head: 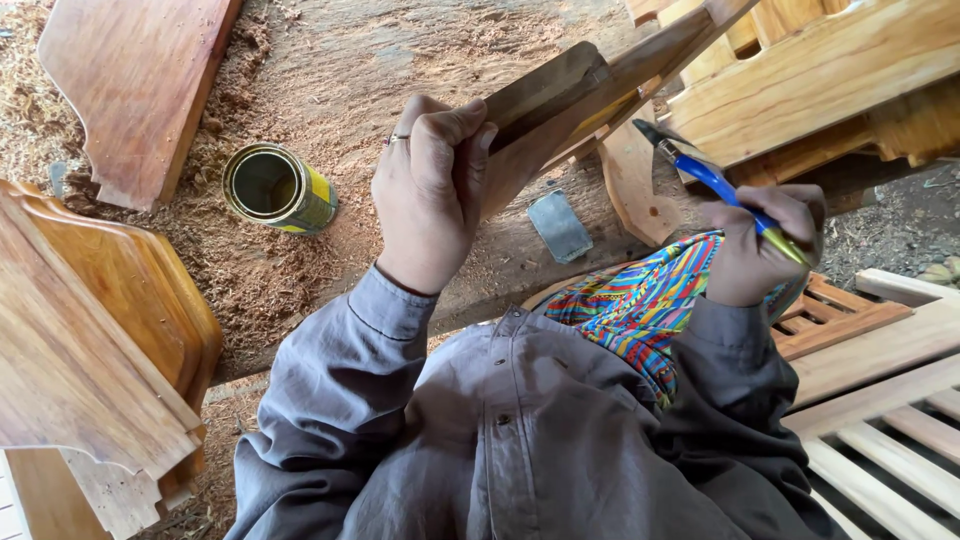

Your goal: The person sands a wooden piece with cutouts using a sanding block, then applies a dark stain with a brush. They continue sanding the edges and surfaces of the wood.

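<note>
Two hands are working here: the left hand [432,190] is gripping the end of a long brown carved wooden rail [590,85], stiff and solid-looking, best held at that end. Right of the rail, the right hand [762,245] is clutching a blue-handled paintbrush [712,178]. Left of it, an open yellow tin can [280,188] is lying in sawdust; a grey sandpaper piece [560,225] is resting below.

We see an open tin can [278,188] lying on its side in the sawdust [330,70], well apart from a flat grey stone [559,225]. A shaped wooden panel [135,90] lies at upper left, a carved wooden piece [95,340] at left, slatted wooden frames [890,420] at lower right, and stacked pale timbers [830,70] at upper right.
</note>
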